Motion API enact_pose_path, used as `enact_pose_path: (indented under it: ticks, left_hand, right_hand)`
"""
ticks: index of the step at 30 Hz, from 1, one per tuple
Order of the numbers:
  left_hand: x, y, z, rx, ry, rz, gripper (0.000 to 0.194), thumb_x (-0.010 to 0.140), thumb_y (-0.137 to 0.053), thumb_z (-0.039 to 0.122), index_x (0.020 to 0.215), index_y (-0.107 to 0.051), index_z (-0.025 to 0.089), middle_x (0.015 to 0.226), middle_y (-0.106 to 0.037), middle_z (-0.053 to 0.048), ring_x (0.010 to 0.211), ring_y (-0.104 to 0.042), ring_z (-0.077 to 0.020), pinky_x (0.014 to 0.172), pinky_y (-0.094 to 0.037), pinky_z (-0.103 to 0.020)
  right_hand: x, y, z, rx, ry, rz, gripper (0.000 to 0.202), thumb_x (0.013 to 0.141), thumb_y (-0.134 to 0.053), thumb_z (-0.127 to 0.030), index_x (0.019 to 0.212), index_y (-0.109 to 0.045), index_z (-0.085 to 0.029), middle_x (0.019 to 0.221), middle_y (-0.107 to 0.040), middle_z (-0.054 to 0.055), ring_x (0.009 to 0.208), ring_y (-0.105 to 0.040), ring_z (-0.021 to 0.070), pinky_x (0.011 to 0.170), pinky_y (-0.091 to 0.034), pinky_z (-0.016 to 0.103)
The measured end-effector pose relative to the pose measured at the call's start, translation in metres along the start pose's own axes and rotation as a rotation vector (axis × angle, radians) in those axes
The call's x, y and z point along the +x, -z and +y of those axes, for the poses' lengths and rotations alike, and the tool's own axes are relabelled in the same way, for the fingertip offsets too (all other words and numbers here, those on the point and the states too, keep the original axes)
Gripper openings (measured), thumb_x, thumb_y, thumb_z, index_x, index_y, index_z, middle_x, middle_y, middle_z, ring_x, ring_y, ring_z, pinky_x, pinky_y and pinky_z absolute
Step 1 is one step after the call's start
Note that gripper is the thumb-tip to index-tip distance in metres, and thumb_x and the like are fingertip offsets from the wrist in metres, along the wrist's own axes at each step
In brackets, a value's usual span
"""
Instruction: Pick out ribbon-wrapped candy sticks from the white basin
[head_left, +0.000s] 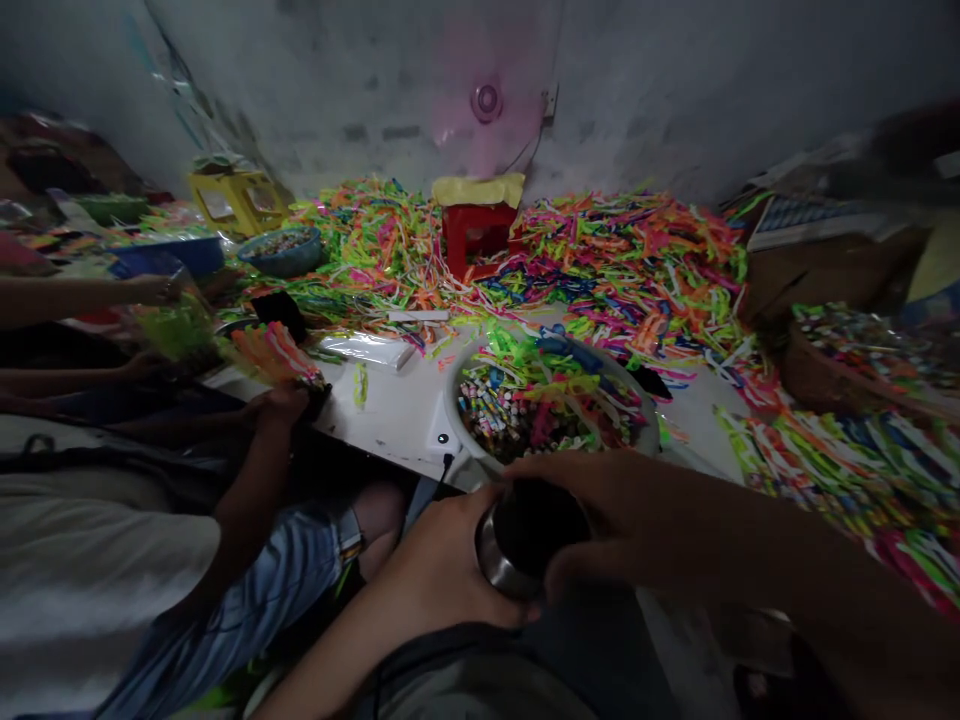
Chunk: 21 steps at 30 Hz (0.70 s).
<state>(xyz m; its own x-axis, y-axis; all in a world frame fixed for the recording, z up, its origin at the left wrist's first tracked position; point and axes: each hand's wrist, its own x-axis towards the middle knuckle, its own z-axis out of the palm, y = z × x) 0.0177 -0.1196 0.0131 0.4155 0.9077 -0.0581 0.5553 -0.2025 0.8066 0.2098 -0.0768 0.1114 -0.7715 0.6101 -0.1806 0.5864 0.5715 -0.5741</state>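
A dark round-topped container with a metallic rim, like a flask point(541, 528), is held low in front of my body. My left hand point(457, 560) wraps round its left side, over the metal part. My right hand point(577, 500) is curled over the right side of its dark top, thumb and fingers on either side. Just beyond my hands stands a pale basin point(454, 400) heaped with small patterned pieces point(491, 410) and bright strips point(577, 385). The underside of the flask is hidden by my hands.
Piles of coloured strips point(637, 250) cover the back of the table point(390, 415). A red stool point(480, 240) and a pink fan point(487, 105) stand behind. People work at the left, one hand point(285, 400) holding strips. A brown basket point(832, 375) is at the right.
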Motion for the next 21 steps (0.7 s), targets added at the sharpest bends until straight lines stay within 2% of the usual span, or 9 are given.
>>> enact_pose_path:
  ticks: [2,4,7,10,13,15,16,18,21]
  left_hand:
    - [0.001,0.001,-0.005,0.036,0.011,0.008,0.073,0.049,-0.078,0.041,0.116,-0.053,0.026,0.102,-0.068,-0.002,0.092,-0.063,-0.0265,0.074,-0.048,-0.033]
    - [0.003,0.004,-0.011,0.060,0.001,0.037,0.075,0.050,-0.077,0.042,0.118,-0.052,0.025,0.103,-0.067,-0.002,0.093,-0.062,-0.0269,0.076,-0.047,-0.034]
    - [0.007,0.011,-0.021,0.064,-0.052,0.071,0.075,0.051,-0.077,0.045,0.118,-0.051,0.023,0.107,-0.065,-0.002,0.095,-0.061,-0.0257,0.080,-0.046,-0.034]
    - [0.009,0.016,-0.028,0.080,-0.075,0.083,0.075,0.053,-0.076,0.045,0.120,-0.050,0.023,0.109,-0.064,-0.002,0.096,-0.060,-0.0246,0.083,-0.046,-0.033]
    - [0.010,0.016,-0.029,0.165,0.009,0.172,0.071,0.057,-0.073,0.050,0.119,-0.051,0.021,0.104,-0.066,-0.003,0.094,-0.062,-0.0259,0.081,-0.047,-0.035]
    - [0.009,0.016,-0.031,0.233,0.055,0.226,0.071,0.058,-0.071,0.052,0.118,-0.052,0.020,0.103,-0.067,-0.005,0.095,-0.062,-0.0276,0.081,-0.047,-0.036]
    - [0.008,0.016,-0.032,0.250,0.060,0.232,0.073,0.057,-0.071,0.052,0.119,-0.051,0.020,0.105,-0.066,-0.005,0.096,-0.062,-0.0283,0.082,-0.047,-0.037]
    - [0.007,0.018,-0.036,0.245,0.033,0.192,0.074,0.058,-0.072,0.050,0.122,-0.050,0.021,0.110,-0.065,-0.005,0.101,-0.060,-0.0285,0.085,-0.047,-0.039]
    - [0.008,0.020,-0.041,0.162,-0.057,0.058,0.051,0.064,-0.069,0.046,0.107,-0.060,0.022,0.104,-0.065,-0.002,0.100,-0.060,-0.0257,0.086,-0.047,-0.039]
  right_hand:
    - [0.002,-0.004,0.004,-0.053,-0.132,0.014,0.039,0.082,-0.056,-0.049,0.108,-0.063,-0.020,0.095,-0.067,0.008,0.082,-0.063,0.0244,0.069,-0.048,0.032]
    - [0.003,-0.006,0.008,-0.112,-0.140,0.031,0.046,0.086,-0.048,-0.054,0.113,-0.061,-0.019,0.102,-0.065,0.011,0.089,-0.062,0.0265,0.075,-0.047,0.036]
    - [0.008,-0.006,0.010,-0.158,0.127,0.056,0.061,0.081,-0.057,-0.052,0.134,-0.042,-0.026,0.134,-0.046,0.008,0.119,-0.046,0.0276,0.095,-0.039,0.039]
    - [0.022,-0.011,0.005,-0.214,0.289,0.041,0.048,0.084,-0.059,-0.041,0.128,-0.048,-0.025,0.130,-0.048,0.008,0.115,-0.049,0.0237,0.094,-0.039,0.036]
    - [0.038,-0.020,-0.001,-0.362,0.011,0.145,0.050,0.087,-0.047,-0.055,0.111,-0.059,-0.013,0.096,-0.063,0.014,0.088,-0.061,0.0260,0.074,-0.046,0.035]
    - [0.043,-0.025,-0.003,-0.466,-0.168,0.199,0.065,0.085,-0.035,-0.066,0.101,-0.062,-0.010,0.078,-0.064,0.014,0.076,-0.062,0.0272,0.066,-0.045,0.035]
    - [0.044,-0.026,-0.002,-0.499,-0.178,0.218,0.068,0.084,-0.032,-0.069,0.102,-0.061,-0.010,0.077,-0.063,0.014,0.075,-0.062,0.0272,0.064,-0.045,0.035]
    - [0.045,-0.027,0.001,-0.518,-0.009,0.232,0.067,0.082,-0.037,-0.070,0.114,-0.056,-0.013,0.092,-0.063,0.013,0.083,-0.061,0.0267,0.069,-0.045,0.035]
    - [0.048,-0.033,0.004,-0.527,0.416,0.159,0.050,0.087,-0.046,-0.057,0.118,-0.052,-0.019,0.114,-0.056,0.009,0.101,-0.054,0.0240,0.081,-0.043,0.034]
